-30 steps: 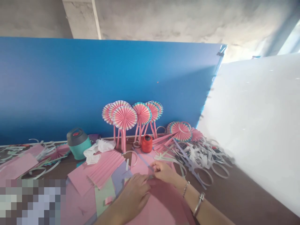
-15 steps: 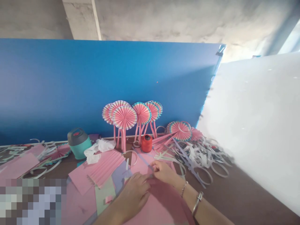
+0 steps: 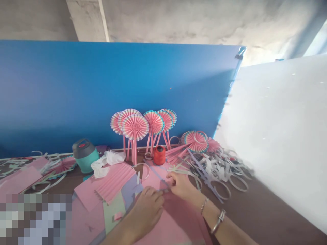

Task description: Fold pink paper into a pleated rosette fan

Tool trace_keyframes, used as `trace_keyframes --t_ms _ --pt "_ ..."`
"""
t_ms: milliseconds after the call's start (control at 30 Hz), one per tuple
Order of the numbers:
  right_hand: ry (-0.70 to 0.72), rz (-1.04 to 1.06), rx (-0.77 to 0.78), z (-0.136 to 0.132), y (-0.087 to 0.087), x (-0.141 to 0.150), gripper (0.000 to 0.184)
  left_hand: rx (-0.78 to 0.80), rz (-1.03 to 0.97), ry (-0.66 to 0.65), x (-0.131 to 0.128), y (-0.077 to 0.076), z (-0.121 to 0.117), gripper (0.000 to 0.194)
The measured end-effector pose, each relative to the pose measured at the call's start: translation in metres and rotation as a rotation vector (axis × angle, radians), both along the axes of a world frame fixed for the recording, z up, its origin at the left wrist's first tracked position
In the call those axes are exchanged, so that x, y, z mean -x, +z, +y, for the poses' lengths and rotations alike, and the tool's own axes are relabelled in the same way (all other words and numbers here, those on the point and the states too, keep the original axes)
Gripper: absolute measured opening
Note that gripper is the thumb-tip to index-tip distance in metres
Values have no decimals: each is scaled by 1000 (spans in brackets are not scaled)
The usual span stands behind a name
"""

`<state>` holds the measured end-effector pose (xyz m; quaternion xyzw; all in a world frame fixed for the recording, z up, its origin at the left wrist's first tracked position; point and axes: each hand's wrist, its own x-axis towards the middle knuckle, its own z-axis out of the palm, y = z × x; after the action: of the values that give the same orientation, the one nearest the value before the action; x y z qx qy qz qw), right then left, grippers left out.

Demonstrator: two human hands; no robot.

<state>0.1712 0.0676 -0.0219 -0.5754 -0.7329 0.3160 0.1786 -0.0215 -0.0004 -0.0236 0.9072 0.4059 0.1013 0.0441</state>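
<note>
A large pink paper sheet [image 3: 176,224] lies in front of me, with my right arm's shadow across it. At its far edge my left hand [image 3: 148,207] is closed, its fingers bent down over the paper. My right hand [image 3: 182,187] pinches at the same edge just to the right, thumb and index finger curled together. The fingertips partly hide the edge, where a narrow greyish strip shows between the hands. A pleated pink paper [image 3: 116,183] rests on other pink, green and lilac sheets at the left.
Several round pleated paper fans [image 3: 135,127] stand against a blue panel [image 3: 76,85]. In front of them is a red thread spool [image 3: 159,156]. A teal jar [image 3: 87,158] and crumpled white tissue [image 3: 109,160] stand left. Paper strips [image 3: 219,170] pile up right, beside a white panel [image 3: 281,129].
My right hand has shifted slightly to the right along the paper's far edge. My left hand stays nearly where it was, its fingers a little more gathered.
</note>
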Motion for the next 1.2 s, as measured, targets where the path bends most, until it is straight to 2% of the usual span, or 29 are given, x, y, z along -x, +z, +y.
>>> trace_keyframes --t_ms 133,300,467,800,967,1200 --pt "33 -29 29 2 9 -15 30 20 -30 -1 1 -2 0 18" --pt "39 -67 116 4 17 -27 35 13 -24 -4 0 -4 -1 18" --pt "21 -111 162 8 15 -33 40 24 -34 -1 1 -3 0 17" --pt "-14 -181 146 16 3 -49 37 38 -15 4 0 -3 -1 19" --pt "-23 -214 106 12 6 -47 29 53 -15 16 -1 1 -2 19" --pt "-50 -274 48 8 8 -46 22 42 8 14 -1 -1 -1 20"
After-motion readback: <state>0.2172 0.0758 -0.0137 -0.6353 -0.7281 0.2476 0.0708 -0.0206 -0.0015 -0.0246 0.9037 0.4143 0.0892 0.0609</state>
